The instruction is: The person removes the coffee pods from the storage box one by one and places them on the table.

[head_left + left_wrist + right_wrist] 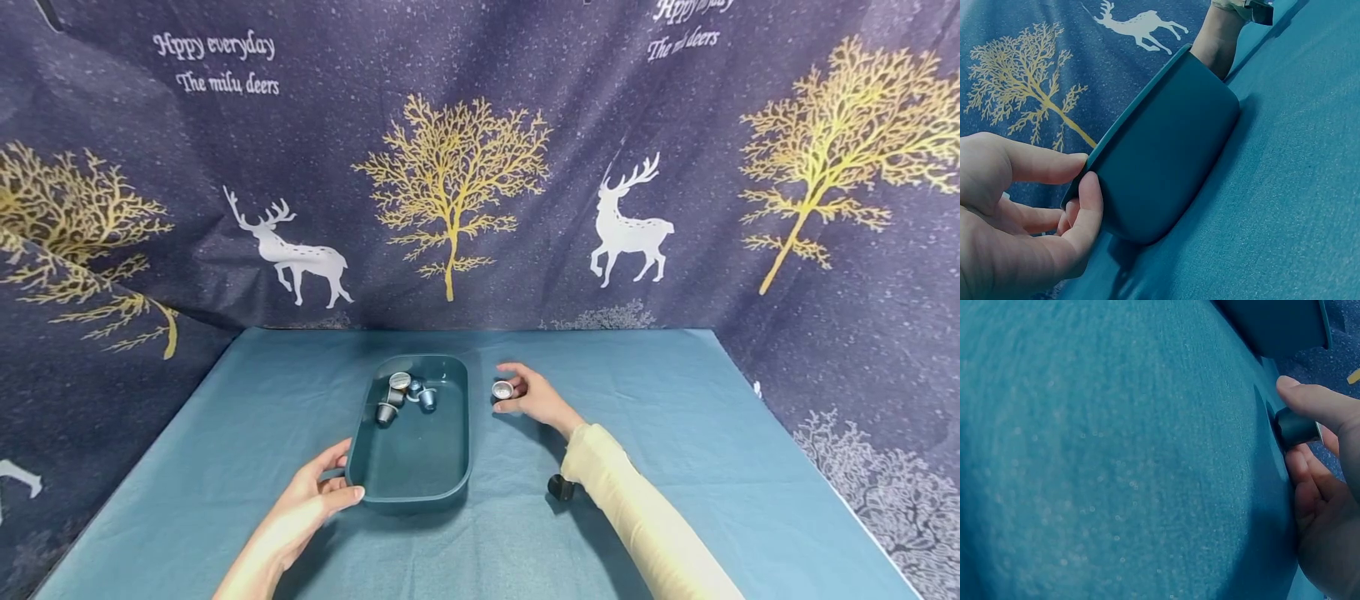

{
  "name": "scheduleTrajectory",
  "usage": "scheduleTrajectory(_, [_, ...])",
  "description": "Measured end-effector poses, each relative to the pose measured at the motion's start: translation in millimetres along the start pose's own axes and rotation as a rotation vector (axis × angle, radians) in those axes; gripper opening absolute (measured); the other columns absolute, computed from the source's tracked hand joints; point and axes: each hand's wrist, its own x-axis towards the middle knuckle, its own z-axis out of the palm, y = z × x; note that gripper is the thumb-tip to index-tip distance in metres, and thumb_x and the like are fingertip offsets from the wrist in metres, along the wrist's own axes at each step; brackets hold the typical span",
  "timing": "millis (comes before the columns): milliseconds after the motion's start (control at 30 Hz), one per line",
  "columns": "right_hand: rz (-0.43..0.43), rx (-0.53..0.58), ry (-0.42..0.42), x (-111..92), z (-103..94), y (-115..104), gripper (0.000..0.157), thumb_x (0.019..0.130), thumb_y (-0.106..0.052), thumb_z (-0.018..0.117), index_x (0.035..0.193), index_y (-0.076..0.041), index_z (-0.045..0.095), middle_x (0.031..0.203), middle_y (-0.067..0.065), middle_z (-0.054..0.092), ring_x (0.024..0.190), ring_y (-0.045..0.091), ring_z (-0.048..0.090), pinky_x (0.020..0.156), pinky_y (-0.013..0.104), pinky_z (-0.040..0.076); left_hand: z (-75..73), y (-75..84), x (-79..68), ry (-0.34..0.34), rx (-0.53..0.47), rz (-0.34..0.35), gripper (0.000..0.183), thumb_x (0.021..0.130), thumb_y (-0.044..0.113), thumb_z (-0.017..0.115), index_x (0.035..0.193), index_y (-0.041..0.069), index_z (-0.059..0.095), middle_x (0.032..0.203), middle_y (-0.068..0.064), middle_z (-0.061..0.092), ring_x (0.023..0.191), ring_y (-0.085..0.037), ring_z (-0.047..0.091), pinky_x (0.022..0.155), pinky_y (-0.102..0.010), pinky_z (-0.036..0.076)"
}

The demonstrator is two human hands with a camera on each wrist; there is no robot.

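Note:
My left hand pinches the near left rim of a dark teal plastic tub. In the left wrist view the thumb lies on the rim and the fingers curl against the outer wall. Inside, toward the far end, lie several coffee capsules, among them a dark one and a blue one. To the right of the tub, a coffee capsule stands lid up on the cloth. Around it is my right hand, its thumb and fingers spread on either side, with a gap at the thumb in the right wrist view.
A blue-teal cloth covers the table. Behind it hangs a dark curtain printed with deer and golden trees. A small black device sits at the right wrist, by the pale yellow sleeve.

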Motion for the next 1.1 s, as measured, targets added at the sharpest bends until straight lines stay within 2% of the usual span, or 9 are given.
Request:
scheduleTrajectory(367, [-0.002,0.014,-0.040,-3,-2.2,1,0.075,0.084,-0.015,0.079,0.149,-0.011,0.042,0.129,0.020,0.057,0.095,0.020,0.060,0.070,0.031,0.050,1.0,-0.2,1.6,-0.005,-0.022,-0.007,0.080,0.090,0.003,0.064,0.156,0.004,0.020,0.133,-0.015,0.027,0.082,-0.013,0.045,0.077,-0.030,0.046])
scheduleTrajectory(533, [0.006,0.022,-0.054,-3,-5.8,0,0.075,0.085,-0.016,0.078,0.150,-0.012,0.041,0.137,0.021,0.052,0.100,0.023,0.061,0.078,0.032,0.050,0.8,-2.4,3.0,-0.021,-0.035,0.001,0.080,0.090,0.002,0.063,0.157,0.002,0.019,0.134,-0.015,0.027,0.083,-0.013,0.048,0.079,-0.030,0.048])
scheduleTrajectory(800, [0.004,-0.005,-0.029,-1,-13.0,-14,0.068,0.089,-0.021,0.074,0.149,-0.014,0.043,0.143,0.019,0.048,0.112,0.029,0.060,0.091,0.041,0.050,1.4,-2.0,3.1,-0.018,-0.049,0.011,0.079,0.089,0.000,0.063,0.156,0.001,0.020,0.134,-0.016,0.028,0.084,-0.012,0.052,0.080,-0.030,0.050])
scheduleTrajectory(1100, [0.029,-0.071,-0.017,2,-16.1,-32,0.064,0.088,-0.027,0.075,0.145,-0.017,0.048,0.142,0.018,0.050,0.109,0.029,0.060,0.088,0.040,0.050,0.4,-1.1,1.7,-0.015,-0.063,0.014,0.079,0.089,0.000,0.063,0.156,0.003,0.022,0.134,-0.015,0.029,0.082,-0.011,0.051,0.080,-0.029,0.051])
